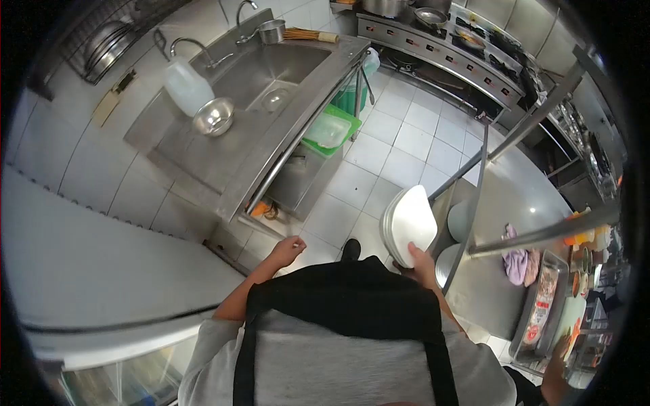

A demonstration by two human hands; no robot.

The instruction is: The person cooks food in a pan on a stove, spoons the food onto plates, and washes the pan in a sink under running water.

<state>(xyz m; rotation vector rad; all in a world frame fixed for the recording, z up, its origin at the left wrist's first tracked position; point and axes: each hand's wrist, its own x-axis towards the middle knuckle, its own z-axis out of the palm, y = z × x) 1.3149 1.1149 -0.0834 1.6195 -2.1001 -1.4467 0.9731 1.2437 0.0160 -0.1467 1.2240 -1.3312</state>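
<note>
My right hand (421, 266) grips a stack of white plates (410, 220) by its near edge, thumb on the top plate and fingers underneath. The plates are rounded squares and stand tilted beside the metal counter. My left hand (290, 251) hangs in front of my body over the floor with its fingers curled in, and nothing shows in it. More white dishes (459, 222) sit on the shelf under the counter, close to the right hand.
A steel sink (298, 64) with a metal bowl (214, 117) lies left; a stove (440, 51) stands ahead. On the right counter (525, 193) are a purple cloth (516, 264) and a long metal tray (525, 331). Another person's hand (558, 362) is at lower right.
</note>
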